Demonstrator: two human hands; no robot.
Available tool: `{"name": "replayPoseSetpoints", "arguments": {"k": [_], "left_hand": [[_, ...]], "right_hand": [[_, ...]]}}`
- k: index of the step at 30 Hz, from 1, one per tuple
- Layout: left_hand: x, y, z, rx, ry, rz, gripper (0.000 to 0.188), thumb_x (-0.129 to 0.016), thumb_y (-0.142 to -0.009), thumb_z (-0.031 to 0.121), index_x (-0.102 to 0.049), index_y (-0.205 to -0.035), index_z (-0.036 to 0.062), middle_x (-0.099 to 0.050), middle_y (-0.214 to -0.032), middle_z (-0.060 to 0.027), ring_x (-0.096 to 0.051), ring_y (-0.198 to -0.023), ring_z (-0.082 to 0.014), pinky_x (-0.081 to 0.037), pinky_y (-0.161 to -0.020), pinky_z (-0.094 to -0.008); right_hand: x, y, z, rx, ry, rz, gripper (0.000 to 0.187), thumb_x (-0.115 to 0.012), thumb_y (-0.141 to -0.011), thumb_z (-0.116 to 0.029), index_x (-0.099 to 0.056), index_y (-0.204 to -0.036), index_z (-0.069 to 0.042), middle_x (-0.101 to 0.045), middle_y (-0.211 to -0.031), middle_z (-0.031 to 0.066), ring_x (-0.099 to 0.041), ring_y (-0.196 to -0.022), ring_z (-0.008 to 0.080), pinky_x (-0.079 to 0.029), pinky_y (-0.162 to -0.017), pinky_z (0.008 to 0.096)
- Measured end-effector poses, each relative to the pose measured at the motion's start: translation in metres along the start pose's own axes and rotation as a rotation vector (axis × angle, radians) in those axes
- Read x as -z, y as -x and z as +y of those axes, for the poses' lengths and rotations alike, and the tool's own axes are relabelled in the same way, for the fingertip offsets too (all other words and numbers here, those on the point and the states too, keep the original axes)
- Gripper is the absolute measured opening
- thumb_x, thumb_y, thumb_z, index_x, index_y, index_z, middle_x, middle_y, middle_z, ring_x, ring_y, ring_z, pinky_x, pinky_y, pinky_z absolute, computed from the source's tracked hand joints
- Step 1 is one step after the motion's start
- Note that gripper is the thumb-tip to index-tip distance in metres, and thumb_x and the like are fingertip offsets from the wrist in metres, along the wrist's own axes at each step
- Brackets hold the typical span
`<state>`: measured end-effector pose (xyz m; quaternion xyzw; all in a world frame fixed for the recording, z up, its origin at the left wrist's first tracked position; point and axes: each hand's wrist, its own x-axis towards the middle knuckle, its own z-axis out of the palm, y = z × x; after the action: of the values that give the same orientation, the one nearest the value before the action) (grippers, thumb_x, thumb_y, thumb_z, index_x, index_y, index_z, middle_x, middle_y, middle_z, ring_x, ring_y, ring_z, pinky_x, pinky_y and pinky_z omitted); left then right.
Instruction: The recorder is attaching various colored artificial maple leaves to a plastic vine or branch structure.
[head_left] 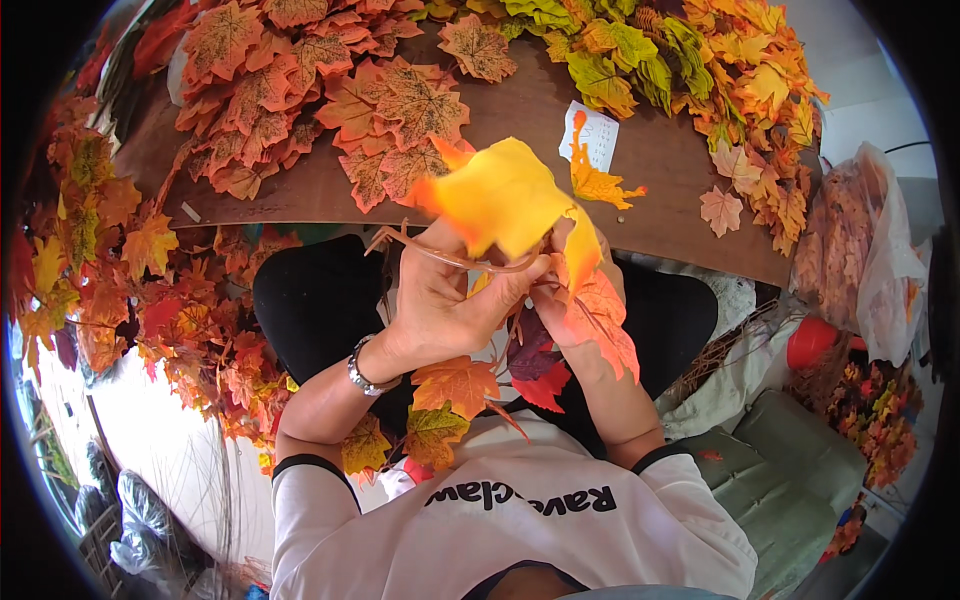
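Observation:
My left hand (435, 300), with a metal watch at the wrist, is closed around the brown stem (450, 258) of an artificial maple leaf branch. Close beside it, my right hand (570, 325) is closed on the same branch, its fingers partly hidden by leaves. A yellow leaf (505, 195) rises over both hands, its orange tip blurred. Over the right hand hangs an orange-pink leaf (603, 320). Below the hands, above my lap, are an orange leaf (455, 387), a yellow-green leaf (435, 432), a dark purple leaf (530, 350) and a red leaf (545, 388).
On the brown table (515, 110) lie heaped orange leaves (270, 90), green leaves (620, 65) and yellow-orange leaves (765, 85). A loose orange leaf (600, 180) touches a paper slip (590, 130). Leafy branches (130, 260) hang at left; a plastic bag (850, 240) stands at right.

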<state>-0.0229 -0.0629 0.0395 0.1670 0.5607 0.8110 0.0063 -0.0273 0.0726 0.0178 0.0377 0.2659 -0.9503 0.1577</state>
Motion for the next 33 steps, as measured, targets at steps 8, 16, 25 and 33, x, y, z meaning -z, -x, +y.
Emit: {"name": "replayPoseSetpoints", "arguments": {"k": [8, 16, 25, 33], "left_hand": [[0.004, 0.0, -0.006, 0.123, 0.099, 0.04, 0.017, -0.059, -0.08, -0.001, -0.044, -0.087, 0.0002, -0.054, -0.079, -0.0048, -0.056, -0.07, -0.0082, -0.047, -0.06, -0.0211], [0.013, -0.005, -0.01, 0.228, 0.313, 0.034, 0.017, -0.06, -0.082, 0.008, -0.055, -0.093, -0.0038, -0.059, -0.072, -0.0048, -0.055, -0.06, -0.0082, -0.046, -0.053, -0.0198], [0.02, -0.011, -0.003, 0.122, 0.024, 0.052, 0.019, -0.055, -0.085, 0.008, -0.06, -0.099, -0.0033, -0.061, -0.094, -0.0097, -0.057, -0.065, -0.0079, -0.047, -0.055, -0.0198], [0.036, -0.012, -0.01, 0.148, 0.503, 0.095, 0.025, -0.048, -0.088, 0.008, -0.053, -0.11, -0.0042, -0.058, -0.103, -0.0148, -0.056, -0.08, -0.0131, -0.047, -0.072, -0.0251]], "right_hand": [[-0.005, -0.002, 0.008, 0.158, 0.215, 0.079, 0.007, -0.055, -0.083, -0.005, -0.055, -0.083, 0.002, -0.052, -0.086, 0.0059, -0.051, -0.07, 0.0091, -0.043, -0.058, 0.0193], [-0.005, -0.003, -0.004, 0.315, 0.478, -0.114, 0.013, -0.063, -0.077, -0.003, -0.058, -0.086, 0.005, -0.056, -0.084, 0.0097, -0.054, -0.065, 0.0144, -0.045, -0.052, 0.0241], [-0.002, -0.008, 0.007, 0.102, 0.106, -0.104, 0.019, -0.054, -0.085, -0.009, -0.053, -0.1, 0.001, -0.058, -0.097, 0.0119, -0.056, -0.081, 0.0187, -0.045, -0.074, 0.0323], [0.014, -0.009, 0.016, 0.128, 0.103, -0.056, 0.007, -0.056, -0.083, -0.006, -0.053, -0.085, -0.001, -0.052, -0.093, 0.0054, -0.054, -0.084, 0.0148, -0.045, -0.072, 0.0284]]}}
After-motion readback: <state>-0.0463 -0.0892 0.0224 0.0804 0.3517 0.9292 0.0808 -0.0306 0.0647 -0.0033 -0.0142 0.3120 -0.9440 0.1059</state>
